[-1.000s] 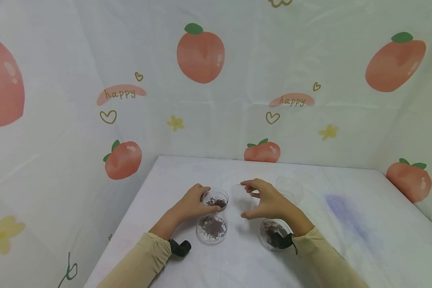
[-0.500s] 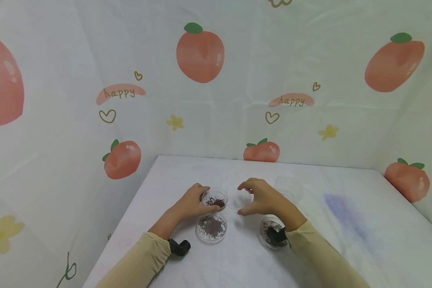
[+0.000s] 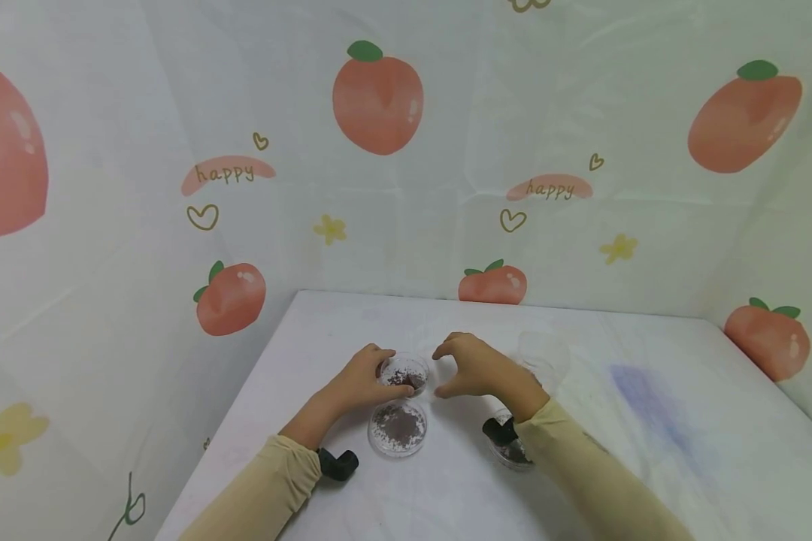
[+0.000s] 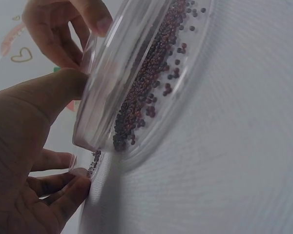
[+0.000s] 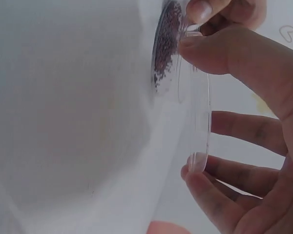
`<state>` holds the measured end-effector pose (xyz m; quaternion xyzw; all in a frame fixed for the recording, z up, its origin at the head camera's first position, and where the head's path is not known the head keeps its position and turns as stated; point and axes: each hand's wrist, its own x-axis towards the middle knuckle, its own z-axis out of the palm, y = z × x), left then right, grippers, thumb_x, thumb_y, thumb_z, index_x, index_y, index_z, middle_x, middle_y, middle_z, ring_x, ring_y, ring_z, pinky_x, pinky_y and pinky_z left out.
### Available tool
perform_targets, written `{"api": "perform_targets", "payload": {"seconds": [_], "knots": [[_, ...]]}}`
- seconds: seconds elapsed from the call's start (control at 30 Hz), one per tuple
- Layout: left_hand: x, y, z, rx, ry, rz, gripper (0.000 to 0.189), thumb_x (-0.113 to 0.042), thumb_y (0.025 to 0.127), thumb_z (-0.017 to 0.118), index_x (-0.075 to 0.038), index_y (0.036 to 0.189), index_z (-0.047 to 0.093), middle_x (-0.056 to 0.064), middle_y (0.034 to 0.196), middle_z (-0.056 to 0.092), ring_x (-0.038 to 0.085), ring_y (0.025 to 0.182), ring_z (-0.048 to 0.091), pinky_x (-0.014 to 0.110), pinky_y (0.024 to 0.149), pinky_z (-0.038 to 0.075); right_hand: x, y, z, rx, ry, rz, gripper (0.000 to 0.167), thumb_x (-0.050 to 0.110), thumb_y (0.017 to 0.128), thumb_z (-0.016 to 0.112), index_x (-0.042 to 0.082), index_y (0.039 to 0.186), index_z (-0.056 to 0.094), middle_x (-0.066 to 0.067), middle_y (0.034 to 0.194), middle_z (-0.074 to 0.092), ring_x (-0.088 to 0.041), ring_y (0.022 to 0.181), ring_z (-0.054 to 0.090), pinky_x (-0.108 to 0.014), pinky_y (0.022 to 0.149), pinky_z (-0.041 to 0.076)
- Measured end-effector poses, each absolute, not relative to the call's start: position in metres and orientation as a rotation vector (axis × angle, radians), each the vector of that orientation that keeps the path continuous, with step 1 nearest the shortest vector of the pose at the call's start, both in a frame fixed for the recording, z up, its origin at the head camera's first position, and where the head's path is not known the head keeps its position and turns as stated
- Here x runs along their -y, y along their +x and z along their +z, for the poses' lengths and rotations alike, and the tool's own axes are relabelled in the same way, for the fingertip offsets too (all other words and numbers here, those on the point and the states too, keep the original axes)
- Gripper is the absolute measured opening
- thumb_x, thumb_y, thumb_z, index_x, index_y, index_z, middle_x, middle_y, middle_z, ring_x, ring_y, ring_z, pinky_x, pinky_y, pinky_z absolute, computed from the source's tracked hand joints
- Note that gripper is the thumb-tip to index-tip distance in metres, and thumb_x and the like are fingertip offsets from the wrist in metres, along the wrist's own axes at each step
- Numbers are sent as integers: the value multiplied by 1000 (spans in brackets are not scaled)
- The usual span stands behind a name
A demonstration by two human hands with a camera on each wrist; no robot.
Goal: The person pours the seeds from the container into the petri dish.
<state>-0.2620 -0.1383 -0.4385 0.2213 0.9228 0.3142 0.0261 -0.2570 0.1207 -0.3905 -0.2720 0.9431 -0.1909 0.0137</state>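
Observation:
A clear petri dish (image 3: 404,368) with small dark brown grains stands on the table, and my left hand (image 3: 362,382) holds its rim between thumb and fingers. Close to its right side, my right hand (image 3: 480,368) grips a clear round lid (image 5: 202,117) by the edge; thumb and fingertips sit at opposite sides of it. The lid hardly shows in the head view. In front of the held dish lies a second petri dish (image 3: 398,430) with similar grains, large in the left wrist view. A third petri dish (image 3: 513,453) is partly hidden under my right wrist.
Behind my right forearm lie further clear pieces (image 3: 541,352), hard to make out. A black wrist camera (image 3: 338,466) hangs at my left cuff, another (image 3: 499,430) at my right. The white table (image 3: 616,466) meets a fruit-printed curtain (image 3: 406,188).
My right hand has moved left with the clear lid, right up to the dish in my left hand. The left hand stays in place. The right wrist now covers more of the third dish.

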Motion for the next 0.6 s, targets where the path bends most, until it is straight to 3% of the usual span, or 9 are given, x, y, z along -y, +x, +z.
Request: {"api": "perform_targets", "payload": {"seconds": [0.6], "knots": [[143, -257, -429, -2798, 756, 1056, 83, -47, 86, 86, 0, 148, 59, 4, 103, 55, 16, 94, 51, 34, 81, 46, -98, -258, -388, -2841, -886, -624, 52, 25, 77, 94, 3, 121, 78, -11, 122, 74, -31, 122, 66, -47, 105, 55]]}}
